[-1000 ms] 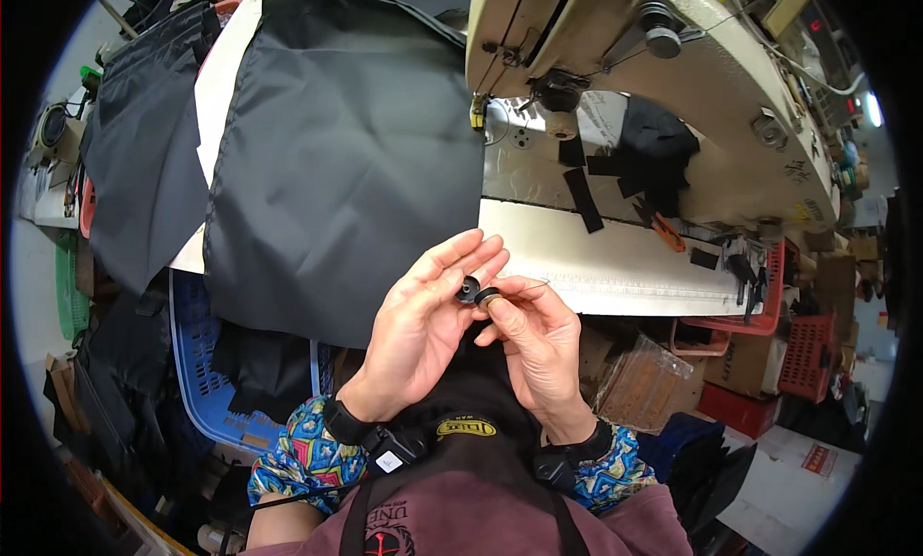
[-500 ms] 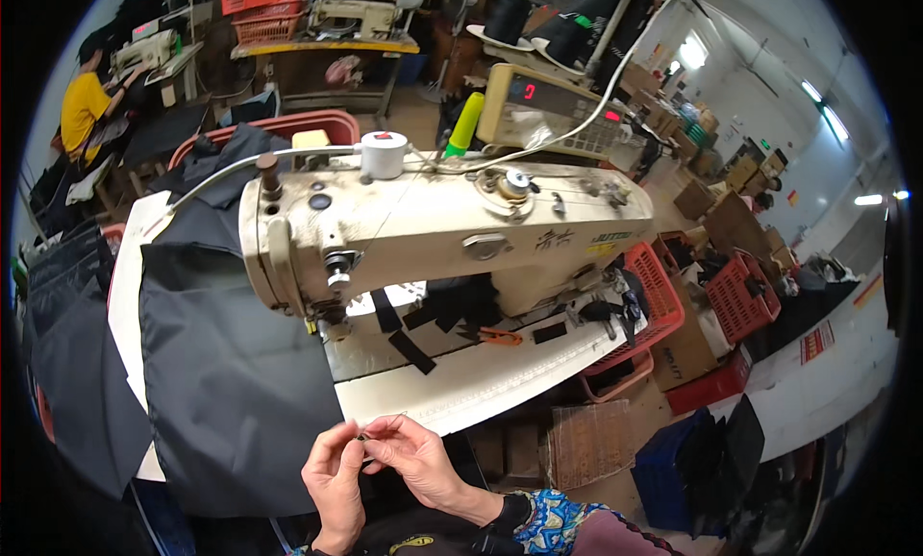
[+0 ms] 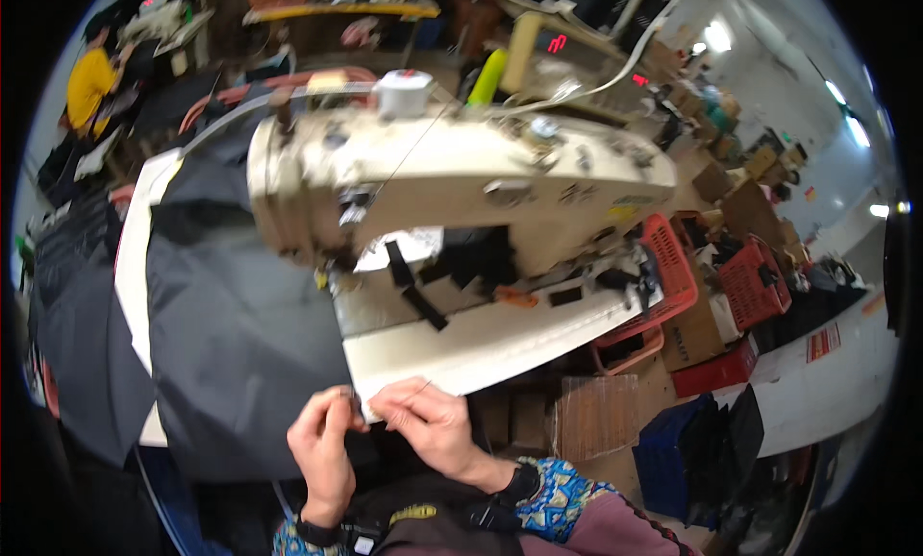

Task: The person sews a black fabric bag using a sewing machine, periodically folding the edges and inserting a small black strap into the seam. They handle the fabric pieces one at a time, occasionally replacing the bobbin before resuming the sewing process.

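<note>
My left hand (image 3: 323,448) is closed in a pinch in front of the sewing machine, near the table's front edge. A small dark thing seems to sit at its fingertips, too small and blurred to name. Just to its right, my right hand (image 3: 435,427) is closed too, thumb against fingers; what it pinches cannot be made out. The fingertips of the two hands are slightly apart. Beyond them stands the cream sewing machine (image 3: 423,176). Black fabric (image 3: 231,335) spreads under its needle end and hangs over the table's left front.
Black strips (image 3: 423,308) and an orange tool (image 3: 516,296) lie on the white machine table (image 3: 500,349). Red baskets (image 3: 670,268) stand at its right end. A dark blue crate (image 3: 673,460) is at the lower right. Far left, a person in a yellow top (image 3: 89,87) sits at another machine.
My fingertips, together before, have come a little apart. The view has shifted, so the machine and table sit higher and slightly to the right.
</note>
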The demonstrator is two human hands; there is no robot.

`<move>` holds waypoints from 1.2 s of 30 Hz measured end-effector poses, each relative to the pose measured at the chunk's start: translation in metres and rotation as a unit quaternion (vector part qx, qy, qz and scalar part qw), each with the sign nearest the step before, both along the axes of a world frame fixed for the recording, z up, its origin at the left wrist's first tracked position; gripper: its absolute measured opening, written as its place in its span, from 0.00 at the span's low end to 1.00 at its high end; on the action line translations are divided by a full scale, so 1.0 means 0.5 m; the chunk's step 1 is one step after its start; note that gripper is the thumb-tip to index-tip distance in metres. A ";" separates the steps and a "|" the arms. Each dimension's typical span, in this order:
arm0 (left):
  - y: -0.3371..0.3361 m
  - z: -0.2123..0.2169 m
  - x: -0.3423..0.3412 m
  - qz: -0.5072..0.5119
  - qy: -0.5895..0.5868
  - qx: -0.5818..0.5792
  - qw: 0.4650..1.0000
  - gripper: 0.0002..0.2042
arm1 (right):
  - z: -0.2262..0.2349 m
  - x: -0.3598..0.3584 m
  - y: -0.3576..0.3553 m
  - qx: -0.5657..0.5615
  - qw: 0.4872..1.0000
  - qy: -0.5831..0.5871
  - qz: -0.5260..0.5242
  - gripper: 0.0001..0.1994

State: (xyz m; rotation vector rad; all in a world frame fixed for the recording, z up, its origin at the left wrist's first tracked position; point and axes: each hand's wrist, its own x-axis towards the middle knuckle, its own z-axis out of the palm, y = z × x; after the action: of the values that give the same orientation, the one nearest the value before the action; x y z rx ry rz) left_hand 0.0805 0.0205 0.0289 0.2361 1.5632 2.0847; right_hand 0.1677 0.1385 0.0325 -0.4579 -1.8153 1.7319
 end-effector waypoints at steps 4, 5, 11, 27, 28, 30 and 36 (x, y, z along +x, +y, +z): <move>0.016 0.026 -0.007 -0.078 -0.158 0.077 0.981 0.11 | 0.025 0.013 0.019 0.072 0.994 -0.054 -0.054 0.02; 0.012 0.032 -0.008 -0.111 -0.181 0.095 0.973 0.12 | 0.026 0.013 0.024 0.063 0.993 -0.072 -0.074 0.02; -0.020 0.008 -0.018 -0.245 -0.378 0.191 0.872 0.14 | 0.032 -0.011 0.026 0.140 0.989 -0.026 -0.033 0.03; -0.032 -0.034 -0.002 -0.212 -0.392 0.227 0.866 0.18 | 0.045 0.011 0.025 0.165 0.983 -0.038 -0.078 0.06; -0.036 -0.038 -0.004 -0.212 -0.391 0.228 0.866 0.18 | 0.045 0.013 0.030 0.157 0.982 -0.043 -0.092 0.05; -0.046 -0.051 -0.007 -0.220 -0.357 0.195 0.887 0.17 | 0.037 0.034 0.040 0.154 0.982 -0.062 -0.091 0.05; -0.138 -0.136 0.023 -0.271 -0.381 -0.071 0.881 0.11 | -0.086 0.170 0.061 -0.141 0.940 -0.309 -0.008 0.11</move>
State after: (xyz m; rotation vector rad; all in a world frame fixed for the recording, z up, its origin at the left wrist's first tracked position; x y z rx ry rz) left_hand 0.0921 -0.0484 -0.0392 -0.1764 0.9949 1.3560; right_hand 0.2528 0.1688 -0.0104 -1.2499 -1.9476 1.9908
